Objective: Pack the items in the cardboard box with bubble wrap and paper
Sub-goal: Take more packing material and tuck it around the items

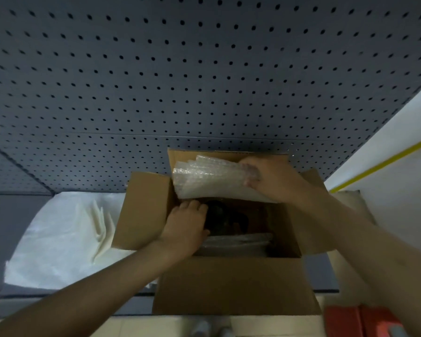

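Brown cardboard box [231,285] sits open on grey shelf [10,215], in front of person. Right hand [272,181] grips one bubble wrap sheet [212,178], lifted over box, likely to uncover inside. Left hand [185,227] reaches in; grasp cannot be told. Dark item [226,220] inside, blurry. White paper pile [58,229] waits left of box, likely for padding.

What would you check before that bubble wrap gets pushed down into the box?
1. Box flaps open: ok, all folded outward.
2. Bubble wrap gripped: ok, right hand holds its far edge, lifted above the opening.
3. Left hand out of the way: not ok, it reaches inside the box.
4. Dark item seated inside: cannot tell, too shadowed.
5. Padding already in the box: ok, some wrap lies at the near side.
6. Paper within reach: ok, left of the box.
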A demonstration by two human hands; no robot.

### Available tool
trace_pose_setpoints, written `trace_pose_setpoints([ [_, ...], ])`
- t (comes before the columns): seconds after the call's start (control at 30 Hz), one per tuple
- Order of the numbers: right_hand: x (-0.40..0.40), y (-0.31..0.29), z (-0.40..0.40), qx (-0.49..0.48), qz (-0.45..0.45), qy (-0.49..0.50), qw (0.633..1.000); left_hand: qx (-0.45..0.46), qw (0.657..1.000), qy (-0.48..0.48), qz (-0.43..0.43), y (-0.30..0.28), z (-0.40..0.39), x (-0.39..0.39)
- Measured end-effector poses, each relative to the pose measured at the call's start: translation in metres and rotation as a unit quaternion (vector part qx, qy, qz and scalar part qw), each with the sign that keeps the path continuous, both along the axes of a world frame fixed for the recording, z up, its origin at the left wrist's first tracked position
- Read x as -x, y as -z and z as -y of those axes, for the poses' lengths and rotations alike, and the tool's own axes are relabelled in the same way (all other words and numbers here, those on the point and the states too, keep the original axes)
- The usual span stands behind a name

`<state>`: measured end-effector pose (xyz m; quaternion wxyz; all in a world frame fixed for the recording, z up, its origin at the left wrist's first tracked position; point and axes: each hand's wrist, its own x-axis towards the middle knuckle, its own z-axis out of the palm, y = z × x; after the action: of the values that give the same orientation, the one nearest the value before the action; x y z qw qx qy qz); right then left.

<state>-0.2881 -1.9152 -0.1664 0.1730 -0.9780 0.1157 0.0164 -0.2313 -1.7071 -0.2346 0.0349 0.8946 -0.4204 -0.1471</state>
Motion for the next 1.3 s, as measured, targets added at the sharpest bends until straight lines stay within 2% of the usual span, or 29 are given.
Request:
trace_pose_setpoints([
  [0.17, -0.012, 0.008, -0.003, 0.000, -0.002, 0.010, 1.000, -0.059, 0.997, 0.050, -0.017, 0.018, 0.031, 0.001],
  [0.33, -0.013, 0.017, 0.000, -0.011, 0.018, 0.018, 1.000, -0.114, 0.992, 0.054, -0.028, 0.033, 0.043, 0.005],
  [0.53, -0.012, 0.029, 0.003, -0.006, 0.025, 0.007, 1.000, -0.091, 0.994, 0.006, -0.053, 0.037, 0.054, 0.005],
  [0.87, -0.013, 0.047, 0.006, 0.004, 0.041, -0.002, 0.999, -0.139, 0.989, -0.047, -0.013, 0.037, 0.068, 0.004],
  [1.0, -0.017, 0.051, 0.002, 0.028, 0.041, -0.004, 0.999, -0.114, 0.993, -0.038, -0.003, 0.030, 0.069, 0.001],
  [1.13, -0.022, 0.057, -0.002, 0.060, 0.021, -0.011, 0.998, -0.111, 0.994, -0.017, 0.012, 0.026, 0.071, 0.009],
  [1.3, -0.031, 0.077, -0.013, 0.098, -0.046, -0.046, 0.993, -0.139, 0.990, -0.003, 0.039, 0.034, 0.067, 0.019],
])
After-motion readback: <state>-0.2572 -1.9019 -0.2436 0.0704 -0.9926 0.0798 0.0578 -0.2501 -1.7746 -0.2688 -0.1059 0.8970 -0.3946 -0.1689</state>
